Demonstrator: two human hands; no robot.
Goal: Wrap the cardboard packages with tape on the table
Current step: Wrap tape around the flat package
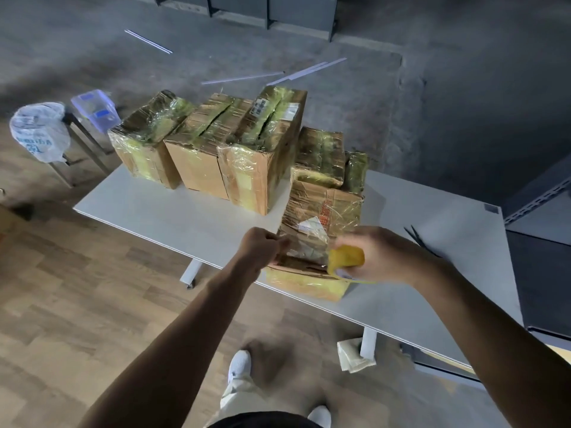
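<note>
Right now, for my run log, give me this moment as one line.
step: taping | left hand: pinches tape end beside nearest brown cardboard package | right hand: grips yellow tape roll | surface: white table

The table (154,208) is plain white. The cardboard packages (200,174) on it are brown, banded with glossy yellow-green tape (244,168); one bears a white barcode label (259,108). The tape roll (347,256) at the table's near edge is bright yellow. Below the table the floor (77,304) is pale wood planking, beyond it dark grey. Left of the table, a translucent white bag (38,131) carries blue print.
</note>
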